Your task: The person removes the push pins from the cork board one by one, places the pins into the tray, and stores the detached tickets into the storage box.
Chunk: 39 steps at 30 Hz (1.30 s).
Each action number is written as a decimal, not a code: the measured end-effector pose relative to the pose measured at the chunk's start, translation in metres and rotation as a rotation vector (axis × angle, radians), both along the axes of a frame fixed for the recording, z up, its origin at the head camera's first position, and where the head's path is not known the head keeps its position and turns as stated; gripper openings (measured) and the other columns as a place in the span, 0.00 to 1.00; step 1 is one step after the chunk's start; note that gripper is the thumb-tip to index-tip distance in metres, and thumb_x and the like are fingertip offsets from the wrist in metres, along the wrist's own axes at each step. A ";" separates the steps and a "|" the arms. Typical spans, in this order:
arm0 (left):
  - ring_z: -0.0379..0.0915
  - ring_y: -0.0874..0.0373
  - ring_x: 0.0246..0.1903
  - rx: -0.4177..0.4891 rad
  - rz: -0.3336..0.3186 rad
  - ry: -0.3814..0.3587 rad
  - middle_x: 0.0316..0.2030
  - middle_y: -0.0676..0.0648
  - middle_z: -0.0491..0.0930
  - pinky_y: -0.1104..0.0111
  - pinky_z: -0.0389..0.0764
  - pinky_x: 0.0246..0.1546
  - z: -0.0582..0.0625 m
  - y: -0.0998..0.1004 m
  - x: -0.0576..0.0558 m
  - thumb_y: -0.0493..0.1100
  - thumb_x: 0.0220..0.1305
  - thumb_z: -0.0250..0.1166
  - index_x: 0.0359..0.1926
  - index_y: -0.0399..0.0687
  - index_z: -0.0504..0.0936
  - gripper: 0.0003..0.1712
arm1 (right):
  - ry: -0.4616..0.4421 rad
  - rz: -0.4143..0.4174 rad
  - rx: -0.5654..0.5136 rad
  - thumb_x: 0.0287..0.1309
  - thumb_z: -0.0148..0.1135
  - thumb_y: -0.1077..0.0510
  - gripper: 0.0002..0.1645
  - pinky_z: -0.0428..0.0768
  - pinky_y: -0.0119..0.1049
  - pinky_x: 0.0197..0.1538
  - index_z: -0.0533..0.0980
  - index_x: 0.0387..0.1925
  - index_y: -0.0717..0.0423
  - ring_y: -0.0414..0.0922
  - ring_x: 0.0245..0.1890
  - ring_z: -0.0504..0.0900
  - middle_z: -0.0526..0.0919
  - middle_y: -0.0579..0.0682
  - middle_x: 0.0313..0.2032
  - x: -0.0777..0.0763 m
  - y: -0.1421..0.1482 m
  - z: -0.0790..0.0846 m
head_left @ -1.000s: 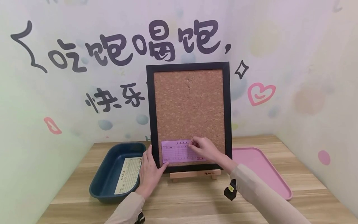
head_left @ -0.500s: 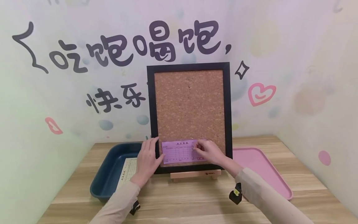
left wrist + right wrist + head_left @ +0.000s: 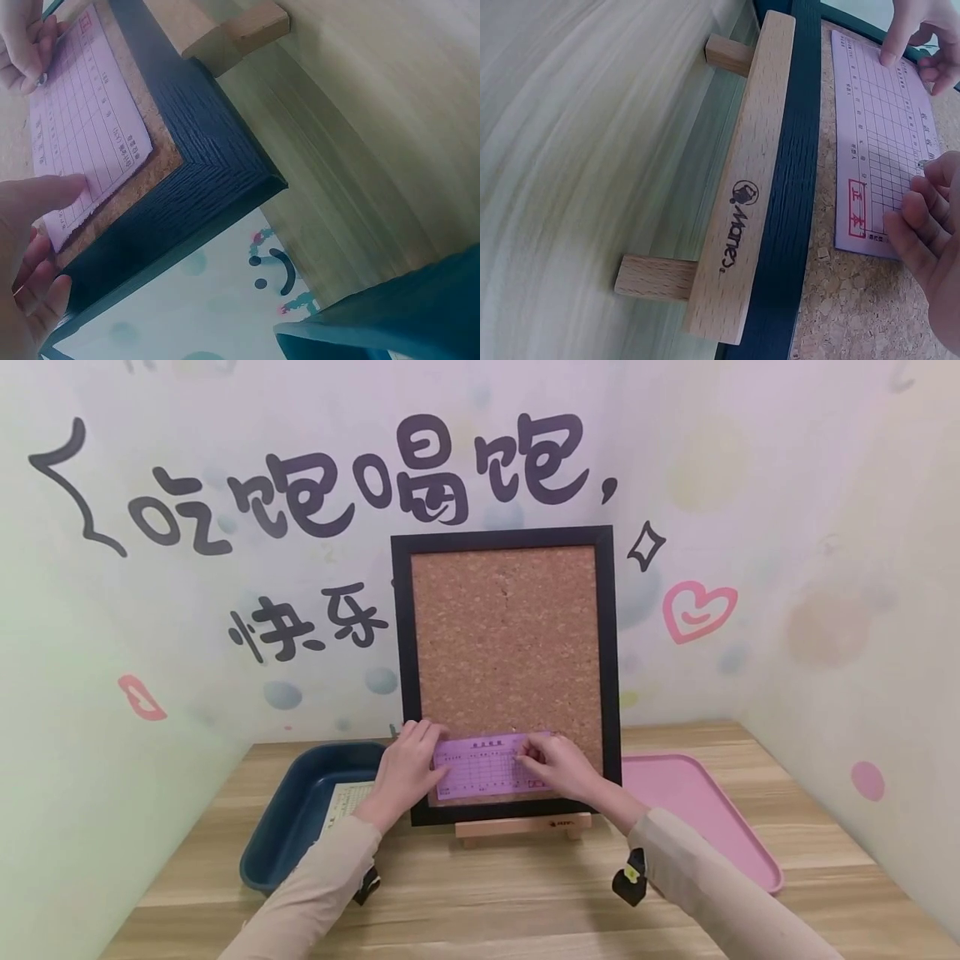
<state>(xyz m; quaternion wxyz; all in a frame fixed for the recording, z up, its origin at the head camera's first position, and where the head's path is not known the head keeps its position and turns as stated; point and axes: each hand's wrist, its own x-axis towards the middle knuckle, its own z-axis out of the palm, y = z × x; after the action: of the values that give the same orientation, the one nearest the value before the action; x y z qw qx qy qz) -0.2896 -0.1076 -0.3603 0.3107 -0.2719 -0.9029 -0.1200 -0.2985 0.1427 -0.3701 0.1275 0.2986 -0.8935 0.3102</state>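
Observation:
A lilac form slip [image 3: 480,768] lies against the lower part of a black-framed corkboard [image 3: 506,643]. My left hand [image 3: 405,768] is at the board's lower left, its thumb [image 3: 64,191] laid straight on the slip's end. Its other fingers are bent by the frame's side. Over the slip's right half, my right hand [image 3: 558,767] has curled fingers and pinches a small clear, shiny pushpin [image 3: 924,163] at the paper, mostly covered by the fingertips. A red stamped box [image 3: 856,208] marks the slip's lower right corner.
The board stands on a wooden easel [image 3: 739,187] on the table [image 3: 517,893]. A dark blue tub [image 3: 273,827] with a cream form slip [image 3: 345,802] inside is at left, partly behind the left arm. A pink tray [image 3: 697,802] lies at right. A patterned wall rises behind.
My left hand has moved right from the frame's left edge, bringing its thumb onto the slip. My right hand has shifted slightly right and down along the slip.

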 end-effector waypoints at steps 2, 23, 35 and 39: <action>0.62 0.58 0.33 -0.013 0.006 0.005 0.34 0.49 0.74 0.71 0.73 0.30 0.000 0.000 0.000 0.42 0.41 0.75 0.42 0.43 0.76 0.24 | 0.000 -0.001 0.002 0.57 0.58 0.59 0.04 0.65 0.27 0.21 0.74 0.28 0.53 0.35 0.18 0.66 0.71 0.40 0.19 0.000 0.000 0.000; 0.62 0.61 0.25 0.036 -0.020 -0.054 0.22 0.54 0.72 0.74 0.68 0.22 0.006 0.000 -0.005 0.38 0.49 0.70 0.24 0.49 0.79 0.06 | 0.011 -0.010 -0.004 0.56 0.58 0.60 0.03 0.64 0.26 0.20 0.74 0.28 0.53 0.34 0.17 0.65 0.70 0.39 0.17 0.001 -0.001 0.000; 0.62 0.61 0.25 0.024 -0.004 -0.213 0.22 0.55 0.73 0.73 0.66 0.23 0.012 -0.005 -0.004 0.42 0.51 0.69 0.25 0.50 0.79 0.06 | 0.006 -0.007 -0.001 0.57 0.58 0.60 0.03 0.65 0.26 0.21 0.75 0.28 0.54 0.34 0.18 0.65 0.71 0.40 0.18 0.000 0.000 0.000; 0.63 0.61 0.23 0.025 -0.010 -0.273 0.20 0.55 0.73 0.72 0.66 0.23 0.014 -0.006 -0.004 0.43 0.52 0.67 0.26 0.49 0.79 0.06 | 0.007 -0.004 0.001 0.57 0.58 0.60 0.03 0.65 0.26 0.21 0.75 0.28 0.54 0.35 0.18 0.66 0.71 0.40 0.18 0.000 0.001 0.001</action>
<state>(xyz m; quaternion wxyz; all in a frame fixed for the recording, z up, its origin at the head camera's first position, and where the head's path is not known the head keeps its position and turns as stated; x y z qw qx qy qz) -0.2934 -0.1134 -0.3468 0.1874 -0.2539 -0.9338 -0.1687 -0.2984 0.1435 -0.3695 0.1311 0.2980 -0.8938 0.3086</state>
